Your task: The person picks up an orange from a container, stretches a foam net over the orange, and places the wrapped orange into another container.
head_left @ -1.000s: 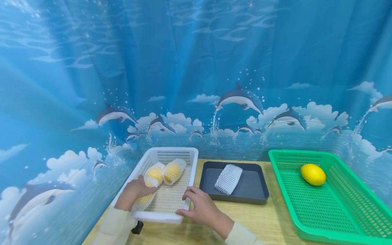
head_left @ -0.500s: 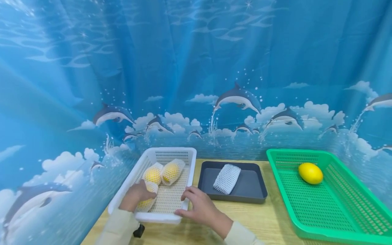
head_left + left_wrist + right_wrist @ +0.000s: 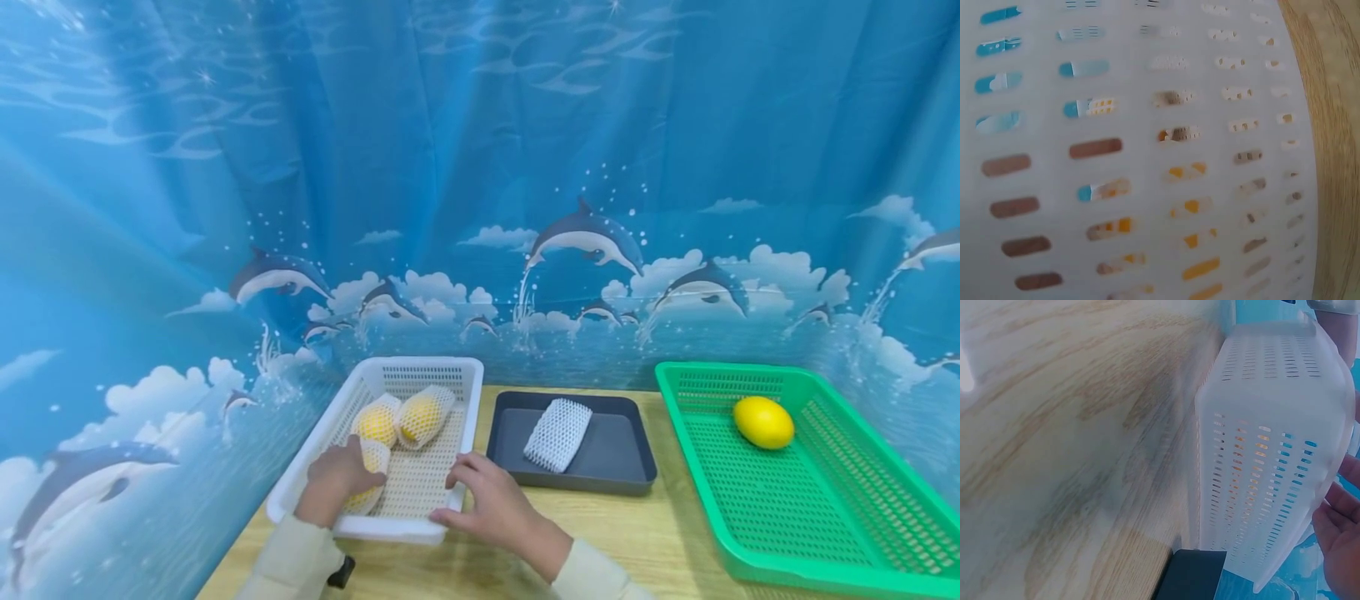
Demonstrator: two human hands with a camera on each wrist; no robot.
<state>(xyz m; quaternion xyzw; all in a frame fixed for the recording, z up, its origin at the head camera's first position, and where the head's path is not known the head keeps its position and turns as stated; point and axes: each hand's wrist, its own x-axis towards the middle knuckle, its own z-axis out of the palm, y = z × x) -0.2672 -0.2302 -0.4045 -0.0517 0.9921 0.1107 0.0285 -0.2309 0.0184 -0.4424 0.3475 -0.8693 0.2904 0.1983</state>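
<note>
In the head view, my left hand (image 3: 337,475) grips a yellow oval fruit in a white foam net (image 3: 372,458) at the near left of the white plastic basket (image 3: 408,528). Fingers and palm cover part of this fruit. Two more netted yellow fruits, one (image 3: 377,423) at left and one (image 3: 423,417) at right, lie just beyond it. My right hand (image 3: 498,512) rests with its fingertips and thumb on the basket's right rim near the front corner. The right wrist view shows the fingers (image 3: 1338,509) at that rim. Only the slotted basket wall (image 3: 1141,81) fills the left wrist view; no hand appears there.
A dark grey tray (image 3: 615,467) holds an empty white foam net (image 3: 558,435). To the right, a green basket (image 3: 795,508) contains one bare yellow fruit (image 3: 763,422). The wooden table (image 3: 637,542) meets a blue dolphin-print curtain (image 3: 480,167) at the back.
The left hand and its netted fruit have shifted slightly away from me and rightward, close to the other fruits. The right hand stays at the basket rim.
</note>
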